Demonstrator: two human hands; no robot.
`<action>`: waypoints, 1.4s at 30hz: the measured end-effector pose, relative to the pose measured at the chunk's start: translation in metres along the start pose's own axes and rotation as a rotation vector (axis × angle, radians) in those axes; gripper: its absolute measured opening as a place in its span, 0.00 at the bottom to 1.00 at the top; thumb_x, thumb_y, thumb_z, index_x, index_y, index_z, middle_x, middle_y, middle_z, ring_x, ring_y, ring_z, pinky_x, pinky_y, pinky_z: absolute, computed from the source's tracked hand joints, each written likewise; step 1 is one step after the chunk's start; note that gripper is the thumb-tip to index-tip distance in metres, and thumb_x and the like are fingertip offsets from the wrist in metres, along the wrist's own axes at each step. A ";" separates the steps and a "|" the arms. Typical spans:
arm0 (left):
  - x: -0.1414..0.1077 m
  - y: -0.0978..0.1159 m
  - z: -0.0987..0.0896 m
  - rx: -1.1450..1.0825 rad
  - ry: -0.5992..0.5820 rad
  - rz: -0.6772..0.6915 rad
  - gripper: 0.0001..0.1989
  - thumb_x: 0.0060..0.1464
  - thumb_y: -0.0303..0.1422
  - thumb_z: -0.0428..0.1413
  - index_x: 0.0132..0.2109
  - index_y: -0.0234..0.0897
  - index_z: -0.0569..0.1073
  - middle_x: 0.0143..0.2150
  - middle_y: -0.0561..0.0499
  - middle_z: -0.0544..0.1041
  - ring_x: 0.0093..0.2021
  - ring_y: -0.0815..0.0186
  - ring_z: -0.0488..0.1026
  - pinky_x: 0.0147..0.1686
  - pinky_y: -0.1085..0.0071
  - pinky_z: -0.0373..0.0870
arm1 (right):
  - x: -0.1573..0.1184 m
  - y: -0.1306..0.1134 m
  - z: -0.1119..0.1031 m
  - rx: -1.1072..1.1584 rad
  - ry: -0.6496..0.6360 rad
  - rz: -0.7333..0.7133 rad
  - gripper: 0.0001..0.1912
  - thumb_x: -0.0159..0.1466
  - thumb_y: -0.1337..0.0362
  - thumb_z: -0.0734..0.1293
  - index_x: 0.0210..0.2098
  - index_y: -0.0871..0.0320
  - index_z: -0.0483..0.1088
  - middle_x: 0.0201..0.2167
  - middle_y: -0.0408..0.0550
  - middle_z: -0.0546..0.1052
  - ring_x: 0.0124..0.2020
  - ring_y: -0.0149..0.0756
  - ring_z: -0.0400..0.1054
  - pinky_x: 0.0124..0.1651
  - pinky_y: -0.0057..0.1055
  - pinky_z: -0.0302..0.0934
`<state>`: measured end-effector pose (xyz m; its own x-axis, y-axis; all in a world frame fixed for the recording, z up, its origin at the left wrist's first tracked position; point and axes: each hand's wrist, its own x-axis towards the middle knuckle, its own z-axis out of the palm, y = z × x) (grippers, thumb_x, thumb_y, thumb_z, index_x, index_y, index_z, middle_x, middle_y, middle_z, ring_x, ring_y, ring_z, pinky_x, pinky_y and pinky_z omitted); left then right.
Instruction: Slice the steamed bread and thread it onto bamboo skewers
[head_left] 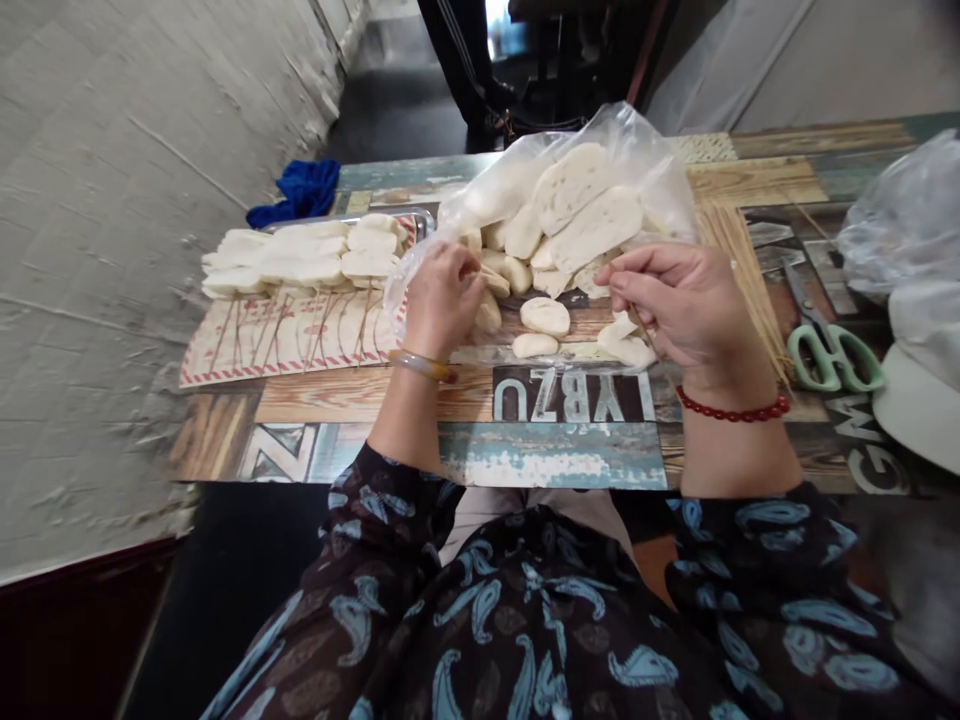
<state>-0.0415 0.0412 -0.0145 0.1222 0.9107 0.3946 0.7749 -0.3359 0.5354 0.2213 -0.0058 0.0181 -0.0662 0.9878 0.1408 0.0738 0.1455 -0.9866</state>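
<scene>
My left hand is closed, its fingers curled at the left side of the clear plastic bag. A pale slice lies right beside these fingers; whether they grip it is hidden. In my right hand a thin bamboo skewer is pinched between thumb and fingers, slanting down past the palm. Many white, bread-like slices are heaped in the opened bag. Several smaller slices lie loose on the wood-patterned table between my hands.
Skewered slices rest in rows on a tray at left, over red-striped paper. A blue cloth lies behind it. To the right are a bundle of skewers, green-handled scissors and plastic bags. A person's legs show beyond.
</scene>
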 end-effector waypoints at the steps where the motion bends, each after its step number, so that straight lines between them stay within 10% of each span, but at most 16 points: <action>1: -0.004 0.001 -0.002 0.014 -0.019 -0.009 0.03 0.54 0.26 0.59 0.35 0.39 0.76 0.39 0.47 0.77 0.45 0.58 0.74 0.50 0.59 0.70 | -0.001 -0.002 0.000 -0.003 -0.002 -0.002 0.07 0.59 0.61 0.75 0.31 0.58 0.79 0.21 0.41 0.74 0.17 0.23 0.57 0.16 0.23 0.46; 11: -0.027 0.020 -0.002 0.265 -0.161 -0.088 0.14 0.51 0.42 0.65 0.37 0.36 0.76 0.48 0.38 0.75 0.55 0.45 0.70 0.53 0.53 0.67 | -0.006 -0.012 0.006 0.054 -0.020 -0.019 0.05 0.59 0.64 0.75 0.29 0.59 0.78 0.20 0.41 0.73 0.19 0.23 0.60 0.19 0.23 0.52; 21: -0.035 0.019 0.003 0.230 -0.184 0.039 0.07 0.49 0.26 0.58 0.38 0.36 0.78 0.41 0.43 0.78 0.46 0.52 0.73 0.52 0.54 0.65 | -0.003 -0.014 0.003 0.105 -0.040 -0.030 0.04 0.59 0.67 0.74 0.28 0.59 0.78 0.19 0.41 0.73 0.16 0.22 0.55 0.17 0.24 0.45; 32: -0.022 0.063 -0.023 -1.192 -0.265 -0.373 0.17 0.52 0.40 0.63 0.47 0.39 0.71 0.48 0.46 0.80 0.43 0.62 0.79 0.38 0.68 0.74 | -0.003 -0.017 0.004 0.150 -0.033 -0.020 0.06 0.54 0.62 0.74 0.27 0.60 0.79 0.19 0.42 0.74 0.18 0.23 0.57 0.18 0.23 0.46; 38: 0.000 0.072 -0.025 -1.381 -0.183 -0.359 0.23 0.44 0.38 0.72 0.46 0.39 0.74 0.39 0.52 0.80 0.33 0.72 0.75 0.27 0.79 0.67 | -0.003 -0.014 0.002 0.124 -0.055 0.017 0.10 0.55 0.59 0.73 0.31 0.60 0.81 0.19 0.42 0.74 0.15 0.22 0.51 0.16 0.24 0.41; 42: 0.004 0.062 -0.024 -1.376 -0.123 -0.364 0.26 0.39 0.35 0.73 0.48 0.41 0.79 0.48 0.51 0.82 0.42 0.70 0.78 0.36 0.78 0.71 | -0.007 -0.018 0.003 0.069 -0.152 -0.005 0.09 0.55 0.60 0.74 0.30 0.60 0.81 0.19 0.43 0.75 0.16 0.24 0.55 0.17 0.24 0.46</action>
<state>-0.0073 0.0184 0.0383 0.1580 0.9861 0.0520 -0.4254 0.0205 0.9048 0.2175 -0.0152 0.0347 -0.2164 0.9666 0.1371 0.0052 0.1416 -0.9899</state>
